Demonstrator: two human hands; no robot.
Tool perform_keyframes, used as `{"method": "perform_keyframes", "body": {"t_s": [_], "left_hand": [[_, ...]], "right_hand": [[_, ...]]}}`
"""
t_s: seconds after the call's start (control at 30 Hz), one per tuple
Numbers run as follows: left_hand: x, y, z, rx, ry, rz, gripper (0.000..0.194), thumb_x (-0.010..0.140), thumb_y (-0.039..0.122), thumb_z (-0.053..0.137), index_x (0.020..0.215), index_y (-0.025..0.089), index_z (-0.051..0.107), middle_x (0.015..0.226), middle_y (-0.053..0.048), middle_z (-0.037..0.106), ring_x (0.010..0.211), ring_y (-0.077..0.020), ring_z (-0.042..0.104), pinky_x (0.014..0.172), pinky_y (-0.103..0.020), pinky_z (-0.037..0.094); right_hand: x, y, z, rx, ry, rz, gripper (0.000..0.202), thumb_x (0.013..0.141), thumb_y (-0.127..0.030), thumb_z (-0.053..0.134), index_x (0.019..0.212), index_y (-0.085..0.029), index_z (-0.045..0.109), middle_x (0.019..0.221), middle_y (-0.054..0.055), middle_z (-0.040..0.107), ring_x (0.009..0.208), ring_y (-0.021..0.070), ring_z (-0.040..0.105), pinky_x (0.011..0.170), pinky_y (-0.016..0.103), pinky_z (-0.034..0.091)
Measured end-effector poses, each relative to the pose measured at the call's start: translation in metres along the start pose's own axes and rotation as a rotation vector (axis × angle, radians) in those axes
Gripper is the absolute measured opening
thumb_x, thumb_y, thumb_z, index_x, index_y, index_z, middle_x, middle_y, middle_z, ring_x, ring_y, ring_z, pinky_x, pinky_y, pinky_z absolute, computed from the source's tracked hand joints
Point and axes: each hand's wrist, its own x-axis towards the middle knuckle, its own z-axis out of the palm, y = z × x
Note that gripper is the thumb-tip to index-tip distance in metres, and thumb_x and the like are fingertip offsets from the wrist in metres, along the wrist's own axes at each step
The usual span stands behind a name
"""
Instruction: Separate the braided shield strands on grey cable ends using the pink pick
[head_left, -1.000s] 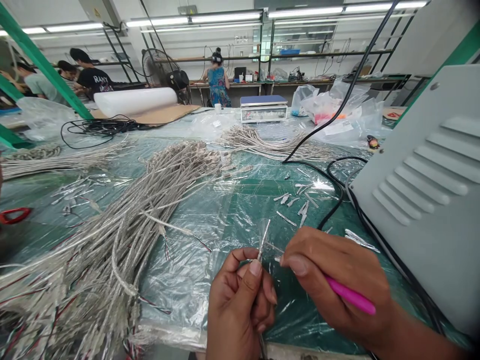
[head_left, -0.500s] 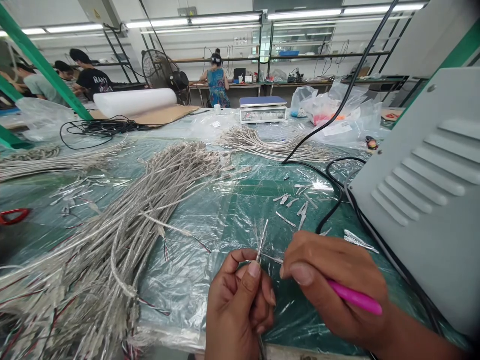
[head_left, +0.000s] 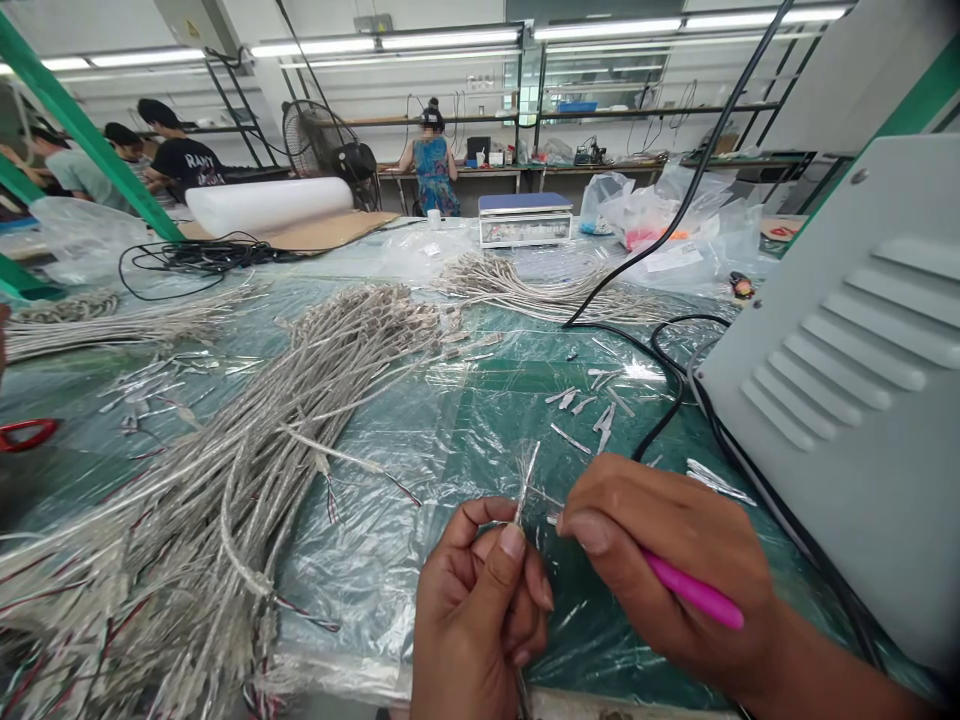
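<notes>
Silvery, finely frayed cable end [head_left: 528, 480] pokes up from pinching left fingers [head_left: 513, 542] while right fingers [head_left: 592, 532] clamp a pink-handled tool [head_left: 696, 592].

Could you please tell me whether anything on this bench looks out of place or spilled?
Possibly the silvery scraps: they lie loose and scattered on the plastic-covered table beyond the right hand, rather than gathered. A stray cable also juts sideways from the cable bundle, its thin wires exposed. I see no clear damage.

Cable end [head_left: 529, 480] looks shiny metallic, pink handle [head_left: 697, 592] smooth.
</notes>
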Motion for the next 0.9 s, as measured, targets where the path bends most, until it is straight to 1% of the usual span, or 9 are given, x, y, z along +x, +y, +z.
{"method": "perform_keyframes", "body": {"t_s": [0.1,0.17,0.3,0.43,0.53,0.63,0.73,0.83,0.9], "left_hand": [[0.000,0.000,-0.001,0.024,-0.012,-0.014,0.008,0.087,0.023,0.063,0.092,0.017,0.060,0.052,0.002,0.060,0.036,-0.0007,0.016,0.034,-0.011,0.022],[0.001,0.000,-0.001,0.037,-0.017,-0.020,0.009,0.087,0.024,0.064,0.092,0.017,0.061,0.052,0.003,0.060,0.036,-0.0008,0.016,0.034,-0.012,0.022],[0.001,0.001,0.001,0.070,-0.001,-0.043,0.015,0.084,0.026,0.068,0.091,0.016,0.061,0.050,0.004,0.057,0.037,-0.0012,0.019,0.035,-0.012,0.021],[0.001,0.003,0.005,0.134,0.036,-0.068,0.022,0.080,0.029,0.072,0.091,0.015,0.060,0.048,0.005,0.053,0.038,-0.0019,0.024,0.037,-0.013,0.020],[-0.001,0.004,0.009,0.188,0.058,-0.061,0.024,0.078,0.030,0.073,0.091,0.015,0.060,0.047,0.006,0.050,0.038,-0.0020,0.025,0.038,-0.014,0.019],[-0.003,0.004,0.010,0.217,0.075,-0.035,0.025,0.078,0.032,0.073,0.091,0.015,0.060,0.046,0.008,0.046,0.038,-0.0026,0.022,0.038,-0.015,0.017],[0.000,0.003,0.010,0.266,0.045,-0.053,0.026,0.079,0.033,0.071,0.094,0.015,0.059,0.044,0.010,0.041,0.037,-0.0029,0.017,0.037,-0.016,0.015],[0.007,0.000,0.010,0.366,0.004,-0.077,0.027,0.080,0.038,0.069,0.091,0.015,0.061,0.043,0.011,0.040,0.036,-0.0037,0.020,0.036,-0.017,0.015],[0.008,-0.002,0.013,0.402,0.000,-0.061,0.025,0.079,0.038,0.071,0.081,0.014,0.062,0.043,0.010,0.039,0.036,-0.0040,0.023,0.037,-0.018,0.014]], "right_hand": [[0.000,0.004,0.001,-0.019,0.032,0.078,0.022,0.093,-0.008,0.048,0.075,-0.016,0.058,0.063,0.003,0.059,0.057,0.0122,0.052,0.052,0.026,0.039],[-0.001,0.007,0.003,-0.042,0.031,0.158,0.024,0.094,-0.011,0.049,0.072,-0.017,0.055,0.063,0.001,0.054,0.056,0.0109,0.048,0.053,0.025,0.037],[-0.002,0.013,0.007,-0.113,0.045,0.267,0.033,0.096,-0.017,0.051,0.064,-0.019,0.042,0.061,-0.005,0.039,0.054,0.0085,0.036,0.053,0.023,0.032],[-0.002,0.018,0.009,-0.178,0.058,0.308,0.039,0.097,-0.020,0.053,0.063,-0.019,0.033,0.061,-0.006,0.033,0.052,0.0072,0.032,0.053,0.023,0.029],[-0.003,0.021,0.012,-0.210,0.047,0.315,0.039,0.098,-0.023,0.050,0.063,-0.019,0.033,0.062,-0.006,0.035,0.054,0.0079,0.032,0.055,0.024,0.028],[-0.005,0.028,0.019,-0.228,0.025,0.363,0.041,0.099,-0.029,0.047,0.061,-0.019,0.033,0.061,-0.005,0.037,0.055,0.0088,0.034,0.057,0.025,0.029],[-0.007,0.041,0.028,-0.251,-0.018,0.425,0.044,0.099,-0.032,0.046,0.058,-0.019,0.036,0.057,-0.006,0.040,0.053,0.0082,0.038,0.055,0.024,0.031],[-0.009,0.055,0.033,-0.288,-0.051,0.509,0.045,0.101,-0.034,0.042,0.060,-0.017,0.048,0.056,-0.005,0.048,0.053,0.0077,0.047,0.057,0.022,0.040],[-0.010,0.061,0.034,-0.302,-0.059,0.560,0.036,0.099,-0.036,0.048,0.073,-0.015,0.058,0.064,-0.004,0.056,0.057,0.0088,0.054,0.060,0.024,0.047]]}}
